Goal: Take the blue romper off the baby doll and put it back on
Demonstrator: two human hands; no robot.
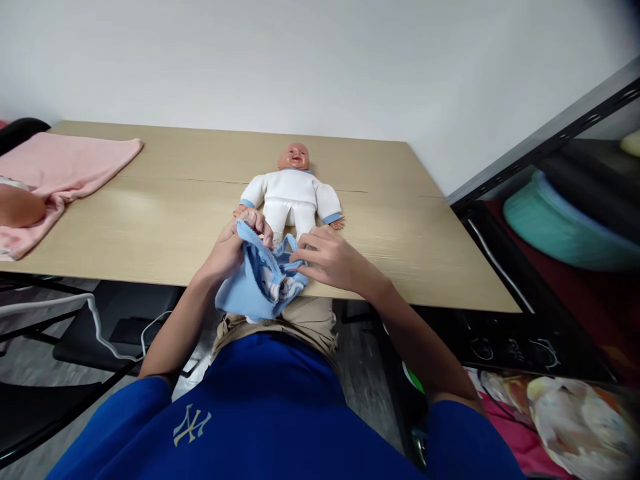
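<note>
A light blue doll garment (pixel 250 293) hangs at the table's front edge, above my lap. Its opening faces up, showing a patterned patch and a thin loop of blue cloth. My left hand (pixel 237 243) is closed on the garment's upper left edge. At the opposite side, my right hand (pixel 327 259) pinches the blue cloth near the loop, fingers bent. Just beyond both hands a baby doll (pixel 291 185) lies on its back, head toward the wall. It wears a white top with blue cuffs and white trousers; its lower legs are partly hidden behind my hands and the garment.
The tan table (pixel 400 247) reaches back to a white wall. A pink cloth (pixel 95 167) lies at its left end with a brown rounded object (pixel 20 207) on it. On the right, a black rack (pixel 500 247) holds a teal basin (pixel 565 227). Dark chairs stand lower left.
</note>
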